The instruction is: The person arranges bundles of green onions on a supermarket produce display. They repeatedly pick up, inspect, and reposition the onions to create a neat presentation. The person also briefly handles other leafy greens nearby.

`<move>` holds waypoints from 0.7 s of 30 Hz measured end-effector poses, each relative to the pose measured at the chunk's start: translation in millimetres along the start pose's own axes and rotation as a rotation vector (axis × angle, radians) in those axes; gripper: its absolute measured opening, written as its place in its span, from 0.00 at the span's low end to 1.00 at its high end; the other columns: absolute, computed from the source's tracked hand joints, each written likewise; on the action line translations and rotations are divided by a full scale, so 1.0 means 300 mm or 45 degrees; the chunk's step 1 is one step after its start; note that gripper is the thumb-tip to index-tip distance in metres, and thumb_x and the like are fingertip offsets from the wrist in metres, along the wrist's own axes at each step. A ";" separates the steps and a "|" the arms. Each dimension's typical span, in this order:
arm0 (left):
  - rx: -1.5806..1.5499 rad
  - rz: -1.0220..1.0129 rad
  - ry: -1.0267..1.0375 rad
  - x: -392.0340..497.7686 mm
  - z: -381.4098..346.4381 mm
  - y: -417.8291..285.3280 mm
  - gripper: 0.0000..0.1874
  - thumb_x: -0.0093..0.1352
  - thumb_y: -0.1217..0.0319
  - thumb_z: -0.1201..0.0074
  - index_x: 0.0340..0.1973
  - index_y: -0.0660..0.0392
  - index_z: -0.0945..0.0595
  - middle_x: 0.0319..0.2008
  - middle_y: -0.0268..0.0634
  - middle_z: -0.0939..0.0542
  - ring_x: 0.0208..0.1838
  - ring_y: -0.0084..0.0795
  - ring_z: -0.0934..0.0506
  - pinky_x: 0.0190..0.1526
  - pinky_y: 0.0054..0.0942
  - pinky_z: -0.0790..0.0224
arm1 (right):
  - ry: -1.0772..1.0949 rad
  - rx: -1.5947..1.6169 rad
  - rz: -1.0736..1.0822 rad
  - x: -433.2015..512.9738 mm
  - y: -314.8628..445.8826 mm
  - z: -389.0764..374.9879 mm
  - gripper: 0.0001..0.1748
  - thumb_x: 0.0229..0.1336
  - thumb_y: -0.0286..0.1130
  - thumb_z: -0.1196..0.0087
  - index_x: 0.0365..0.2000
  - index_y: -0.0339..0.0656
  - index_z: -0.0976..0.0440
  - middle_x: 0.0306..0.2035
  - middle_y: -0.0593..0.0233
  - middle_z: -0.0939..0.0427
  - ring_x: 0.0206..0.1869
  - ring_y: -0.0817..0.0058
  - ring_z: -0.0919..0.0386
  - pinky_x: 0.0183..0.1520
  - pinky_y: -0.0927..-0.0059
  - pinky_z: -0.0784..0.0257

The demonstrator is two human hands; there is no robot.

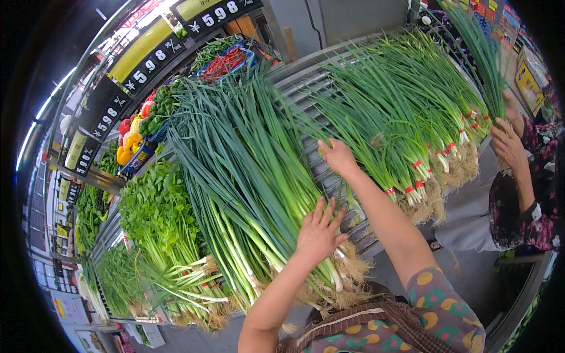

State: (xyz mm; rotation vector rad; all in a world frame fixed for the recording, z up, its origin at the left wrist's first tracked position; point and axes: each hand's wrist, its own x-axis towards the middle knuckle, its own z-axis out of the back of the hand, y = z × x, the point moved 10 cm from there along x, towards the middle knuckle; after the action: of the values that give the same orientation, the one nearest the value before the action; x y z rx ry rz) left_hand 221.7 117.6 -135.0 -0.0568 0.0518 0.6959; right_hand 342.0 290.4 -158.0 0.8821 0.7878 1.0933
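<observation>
My left hand [318,234] lies palm down, fingers spread, on the lower stalks of a large heap of leeks [247,163]. Their white, rooted ends point towards me. To its right, my right hand [340,158] is closed around some long green leaves [304,119], partly blurred, over the metal slats of the display rack [309,99]. A loose pale stalk [354,206] rests on the slats below that hand. Just right of it, bundles of scallions [375,114] lie side by side, tied with red bands near their roots.
At the right, another person's hands [507,137] hold up a bunch of scallions [485,66]. Celery [159,203] lies left of the leeks. Behind are bell peppers [132,137] and a blue basket of red chilies [227,61]. Price signs [145,66] hang along the upper left.
</observation>
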 end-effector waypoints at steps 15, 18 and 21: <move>-1.378 0.505 -0.359 -0.095 0.093 0.240 0.21 0.71 0.58 0.56 0.53 0.57 0.27 0.50 0.47 0.24 0.57 0.40 0.28 0.54 0.38 0.36 | 0.411 0.622 -0.003 0.003 0.119 -0.066 0.06 0.57 0.35 0.49 0.31 0.45 0.31 0.23 0.75 0.30 0.18 0.88 0.44 0.22 0.81 0.47; -1.604 0.691 -0.611 -0.072 0.103 0.339 0.17 0.70 0.69 0.55 0.52 0.61 0.27 0.50 0.46 0.24 0.51 0.36 0.25 0.52 0.30 0.33 | 0.483 0.789 -0.017 -0.118 0.199 0.016 0.06 0.58 0.34 0.50 0.32 0.43 0.32 0.23 0.74 0.30 0.17 0.89 0.45 0.22 0.82 0.47; -1.473 0.455 -0.727 0.029 0.168 0.318 0.22 0.67 0.74 0.53 0.57 0.61 0.32 0.54 0.48 0.27 0.57 0.38 0.28 0.55 0.31 0.35 | 0.386 0.571 0.041 -0.197 0.262 0.107 0.08 0.60 0.35 0.51 0.32 0.42 0.32 0.25 0.72 0.28 0.17 0.90 0.45 0.22 0.82 0.46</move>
State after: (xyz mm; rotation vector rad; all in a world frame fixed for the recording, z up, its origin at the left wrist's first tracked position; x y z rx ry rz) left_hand 168.7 199.7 -88.5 -0.9711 -0.9162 0.9997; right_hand 322.6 243.7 -67.7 1.1183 1.3086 1.1119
